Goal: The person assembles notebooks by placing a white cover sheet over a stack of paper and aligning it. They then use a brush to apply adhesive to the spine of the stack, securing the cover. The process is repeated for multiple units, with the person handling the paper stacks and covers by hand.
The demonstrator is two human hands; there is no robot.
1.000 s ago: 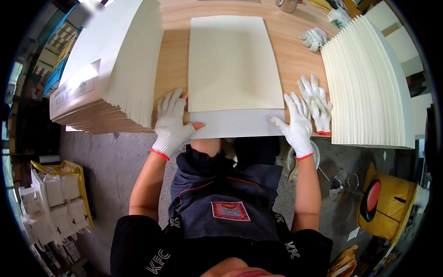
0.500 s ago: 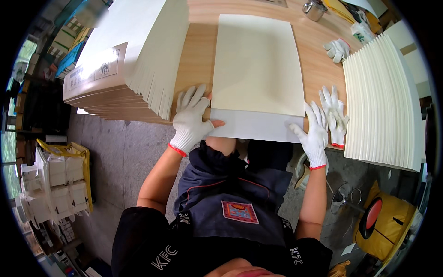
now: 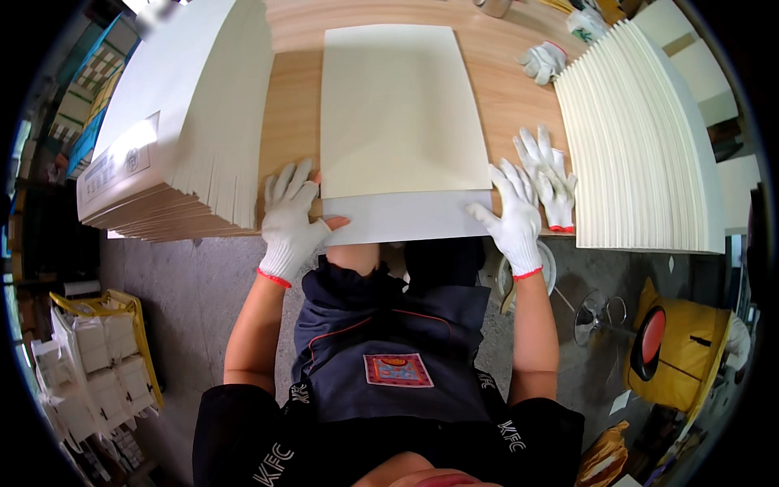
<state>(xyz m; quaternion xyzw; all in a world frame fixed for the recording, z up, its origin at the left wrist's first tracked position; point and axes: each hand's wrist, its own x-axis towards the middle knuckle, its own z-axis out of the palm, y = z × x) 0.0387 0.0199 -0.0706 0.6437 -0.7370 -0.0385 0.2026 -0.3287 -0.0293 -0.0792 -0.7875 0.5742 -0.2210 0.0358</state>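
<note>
A large cream sheet (image 3: 398, 109) lies flat in front of me, with a pale grey strip (image 3: 406, 217) showing along its near edge and jutting slightly past the table edge. My left hand (image 3: 290, 215), in a white knit glove that leaves the thumb tip bare, rests at the strip's left end with fingers spread; the thumb lies on the strip. At the opposite end is my right hand (image 3: 514, 213), also gloved, its fingers stretched out and the thumb on the strip's right corner. Neither hand grips anything.
A tall stack of white paper (image 3: 219, 122) stands on the left and a cream stack with a ridged side (image 3: 633, 146) on the right. Spare gloves (image 3: 550, 178) lie beside my right hand; another glove (image 3: 542, 62) lies farther back. The wooden tabletop (image 3: 296, 89) shows between.
The whole view has shifted, so the table and stacks sit farther left in the picture. Both hands keep their places at the strip's ends, fingers still spread.
</note>
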